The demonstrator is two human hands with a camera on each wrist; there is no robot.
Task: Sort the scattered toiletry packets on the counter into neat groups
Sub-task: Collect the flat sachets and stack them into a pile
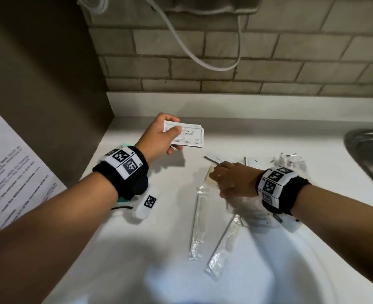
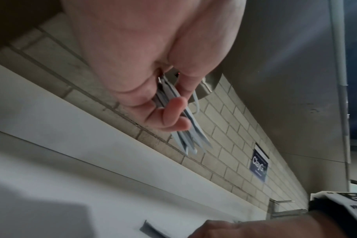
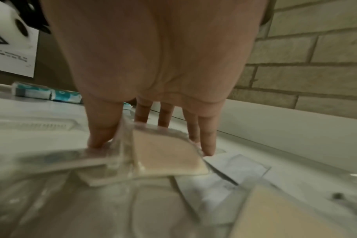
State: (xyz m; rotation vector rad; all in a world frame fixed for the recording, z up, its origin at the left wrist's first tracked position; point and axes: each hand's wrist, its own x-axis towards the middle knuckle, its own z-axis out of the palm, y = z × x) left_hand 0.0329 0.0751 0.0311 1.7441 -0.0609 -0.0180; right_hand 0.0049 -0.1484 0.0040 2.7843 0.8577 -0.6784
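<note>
While the left hand (image 1: 157,139) pinches stacked sachets (image 1: 190,134) above the bench (image 1: 269,132), the right hand (image 1: 234,181) touches a clear packet (image 3: 167,154) with straight fingers (image 3: 209,136).

At upper centre, the left grip (image 2: 153,56) pinches a sheaf of white packets (image 2: 187,135) edge-on, brick wall (image 2: 224,128) behind, white desk (image 2: 71,185) at lower left.

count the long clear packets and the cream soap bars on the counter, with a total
long clear packets: 2 in plain sight
cream soap bars: 2
total: 4
</note>
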